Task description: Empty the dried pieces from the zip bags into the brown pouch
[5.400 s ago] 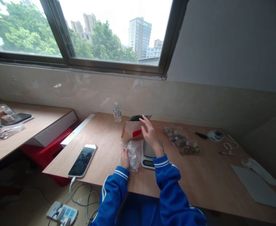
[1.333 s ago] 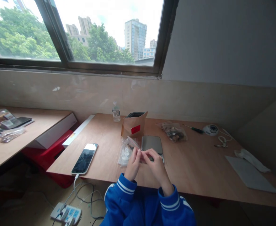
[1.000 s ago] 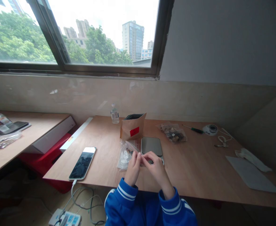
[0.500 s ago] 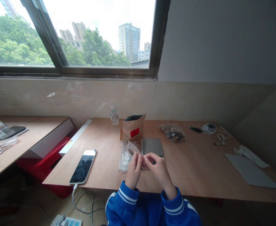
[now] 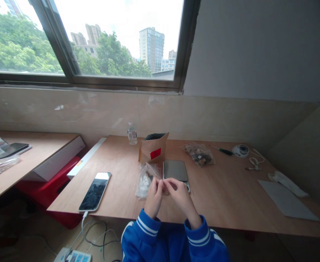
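Both my hands meet in front of the digital scale [image 5: 175, 171], fingertips pinched close together. Between them is a small clear plastic bag [image 5: 151, 169] with something dark inside. My left hand [image 5: 154, 198] grips one side of its edge, and my right hand [image 5: 180, 194] pinches the other side. More clear plastic bags [image 5: 142, 185] lie on the table just left of my left hand. Behind them a brown paper pouch [image 5: 150, 149] with a red label stands with its top open. My right hand partly covers the scale's near edge.
Filled plastic bags [image 5: 200, 154] lie right of the pouch. Farther right are a screwdriver [image 5: 225, 151], a dome camera [image 5: 240, 150] and a grey sheet [image 5: 288, 200]. A bottle [image 5: 132, 134] stands at the back; a phone [image 5: 96, 192] on a cable lies left.
My right hand's fingertips have moved slightly left along the bag's edge, closer to my left fingers. The view has shifted a little; the things on the table stay put.
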